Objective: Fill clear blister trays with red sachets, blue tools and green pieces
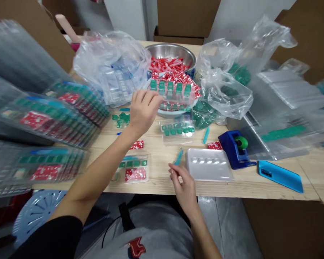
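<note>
My left hand (pixel 145 108) is closed on the left end of a clear plastic tray (pixel 170 92) with a row of green pieces, raised over a bowl of red packets (pixel 187 82). My right hand (pixel 184 183) is near the table's front edge, its thumb and fingers pinched on the lower end of a blue-green pen-like piece (pixel 179 157). Left of it, partly behind my left forearm, lies a filled tray (pixel 135 174) with green pieces and a red packet. An unfilled clear tray (pixel 209 164) lies right of my right hand. Another tray with green pieces (pixel 177 130) lies beyond.
Stacks of filled trays (pixel 47 163) stand at left. Plastic bags (pixel 113 68) and a steel bowl (pixel 172 50) are at the back. A blue tape dispenser (pixel 233 151), a blue phone (pixel 280 176) and stacked clear trays (pixel 283 90) are at right.
</note>
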Motion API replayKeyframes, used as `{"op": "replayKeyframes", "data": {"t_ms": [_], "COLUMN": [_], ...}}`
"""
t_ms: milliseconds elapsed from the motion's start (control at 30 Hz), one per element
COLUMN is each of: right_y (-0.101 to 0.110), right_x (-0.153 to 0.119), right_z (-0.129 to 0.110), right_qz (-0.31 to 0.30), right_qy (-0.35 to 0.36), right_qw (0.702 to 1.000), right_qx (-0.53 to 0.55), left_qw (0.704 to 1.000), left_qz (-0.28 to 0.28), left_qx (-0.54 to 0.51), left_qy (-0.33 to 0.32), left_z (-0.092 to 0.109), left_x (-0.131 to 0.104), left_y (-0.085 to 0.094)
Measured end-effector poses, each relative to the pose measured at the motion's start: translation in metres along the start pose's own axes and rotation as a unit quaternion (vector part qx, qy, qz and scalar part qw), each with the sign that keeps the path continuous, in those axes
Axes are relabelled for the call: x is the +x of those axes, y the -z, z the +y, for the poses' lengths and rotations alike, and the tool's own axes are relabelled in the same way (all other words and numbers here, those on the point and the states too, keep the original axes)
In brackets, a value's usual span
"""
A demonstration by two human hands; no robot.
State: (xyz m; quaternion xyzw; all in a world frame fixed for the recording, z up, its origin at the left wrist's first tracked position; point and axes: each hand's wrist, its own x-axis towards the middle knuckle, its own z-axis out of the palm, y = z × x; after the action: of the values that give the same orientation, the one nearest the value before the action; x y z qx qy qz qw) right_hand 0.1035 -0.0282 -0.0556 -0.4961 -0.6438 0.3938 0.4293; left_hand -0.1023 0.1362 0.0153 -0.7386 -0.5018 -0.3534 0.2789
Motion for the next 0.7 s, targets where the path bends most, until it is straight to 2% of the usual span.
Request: {"op": "replayKeyframes", "data": {"t_ms": [67,133,200,300,367,467,567,700], "right_y": [-0.004,-0.012,-0.024,-0.048,-0.062,-0.075,-0.076,-0.072], "right_x": [0.011,0.026,0.044,0.067,0.077,0.08,0.076,0.068], "right_z": [0.0,-0.002,-0.006,-0.013,-0.018,-0.023,-0.027,-0.037], "right_qz": [0.002,-0.006,-0.028,-0.098,-0.157,-0.21,-0.213,-0.191], "right_qy": [-0.045,-0.091,-0.125,-0.162,-0.183,-0.205,-0.22,-0.239], "right_qw": [0.998,0.987,0.961,0.894,0.857,0.842,0.846,0.84], "right_qx": [0.055,0.134,0.243,0.406,0.455,0.453,0.437,0.448], "left_qw": [0.997,0.994,0.994,0.996,0.994,0.985,0.978,0.975], "left_qz": [0.061,0.093,0.08,0.032,0.019,0.017,0.007,-0.009], "left_qx": [0.016,0.004,-0.02,-0.065,-0.109,-0.16,-0.181,-0.196], "left_qy": [-0.037,-0.065,-0.075,-0.056,-0.014,0.064,0.104,0.108], "left_z": [0.004,0.01,0.018,0.037,0.052,0.072,0.083,0.083], "left_x": [-0.017,-0.037,-0.057,-0.086,-0.099,-0.111,-0.114,-0.113], "left_y": [0.029,0.058,0.084,0.11,0.118,0.122,0.123,0.131]}}
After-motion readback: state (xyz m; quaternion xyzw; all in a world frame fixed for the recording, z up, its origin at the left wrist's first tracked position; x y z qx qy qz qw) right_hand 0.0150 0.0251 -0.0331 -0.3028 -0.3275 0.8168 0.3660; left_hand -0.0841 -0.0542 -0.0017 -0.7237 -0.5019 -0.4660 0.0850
